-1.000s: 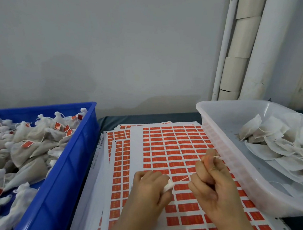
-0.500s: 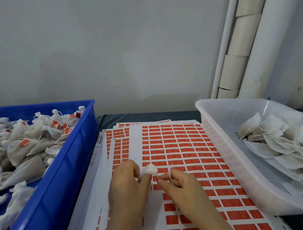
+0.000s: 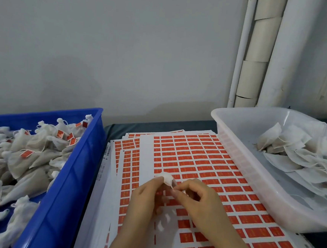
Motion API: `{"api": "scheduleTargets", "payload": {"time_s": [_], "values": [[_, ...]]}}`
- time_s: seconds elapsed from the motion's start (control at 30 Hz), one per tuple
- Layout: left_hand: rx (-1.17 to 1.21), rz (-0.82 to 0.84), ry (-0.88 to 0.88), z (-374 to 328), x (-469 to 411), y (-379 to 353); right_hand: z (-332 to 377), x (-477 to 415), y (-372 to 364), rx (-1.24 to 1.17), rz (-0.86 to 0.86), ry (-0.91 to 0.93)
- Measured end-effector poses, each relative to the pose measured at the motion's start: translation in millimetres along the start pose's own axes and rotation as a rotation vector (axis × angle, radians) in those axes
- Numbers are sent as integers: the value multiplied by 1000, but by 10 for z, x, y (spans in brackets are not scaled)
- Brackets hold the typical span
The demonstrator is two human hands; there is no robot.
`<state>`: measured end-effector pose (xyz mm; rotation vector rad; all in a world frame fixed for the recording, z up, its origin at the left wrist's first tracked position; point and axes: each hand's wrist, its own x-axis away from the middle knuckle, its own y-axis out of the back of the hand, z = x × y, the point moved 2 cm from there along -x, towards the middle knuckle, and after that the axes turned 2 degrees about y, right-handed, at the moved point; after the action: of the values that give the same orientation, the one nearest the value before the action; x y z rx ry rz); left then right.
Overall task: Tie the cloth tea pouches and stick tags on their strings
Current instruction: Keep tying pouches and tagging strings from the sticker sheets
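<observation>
Looking down from the head view, the left hand (image 3: 146, 198) gripped a small white cloth pouch (image 3: 167, 179) above the sticker sheets (image 3: 195, 159). Its fingers curled round the body, so only the gathered top poked out above the thumb, pointing up and toward the far side. The right hand (image 3: 198, 201) sat just to the right, thumb and forefinger pressed together at the pouch's neck and touching the cloth. What they pinched was probably the string, though it was too fine to make out. Both grips were therefore closed: the left clamped on the pouch, the right nipped at its neck.

The relation that mattered was that the pouch lay up and left of the right grip. Its long axis ran from the left palm toward the far side, and the neck was the part closest to the right fingertips. The right hand was the nearer one for the string. I judged that any tightening pull would run rightward, away from the left grip, which would anchor the pouch.

The orange tags lay directly beneath both hands. A blue crate (image 3: 72, 175) of tied, tagged pouches (image 3: 31, 153) stood at the left, just beside the sheets. A clear tray (image 3: 252, 168) of flat, untied pouches (image 3: 292, 152) stood at the right.
</observation>
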<state>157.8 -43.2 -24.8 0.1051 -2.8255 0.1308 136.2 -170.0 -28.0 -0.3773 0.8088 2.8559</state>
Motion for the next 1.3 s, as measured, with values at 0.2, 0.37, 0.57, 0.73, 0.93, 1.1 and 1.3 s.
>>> {"api": "scheduleTargets", "payload": {"time_s": [0.2,0.37,0.57,0.73,0.93,1.1,1.3], "values": [[132,173,29,-15,28,-9,-15,7,-29,58,-3,18],[124,123,7,0,-6,-7,-34,9,-94,123,61,30],[-247,-157,-202,82,-71,31,-75,-6,-115,222,87,-14],[-465,-205,-329,150,-111,63,-84,-12,-113,249,82,-28],[-708,-118,-416,177,-80,20,-54,7,-85,244,70,27],[-1039,-113,-577,189,-82,59,-71,24,-92,323,122,130],[-1172,-63,-897,162,-81,40,-102,34,-76,351,169,268]]}}
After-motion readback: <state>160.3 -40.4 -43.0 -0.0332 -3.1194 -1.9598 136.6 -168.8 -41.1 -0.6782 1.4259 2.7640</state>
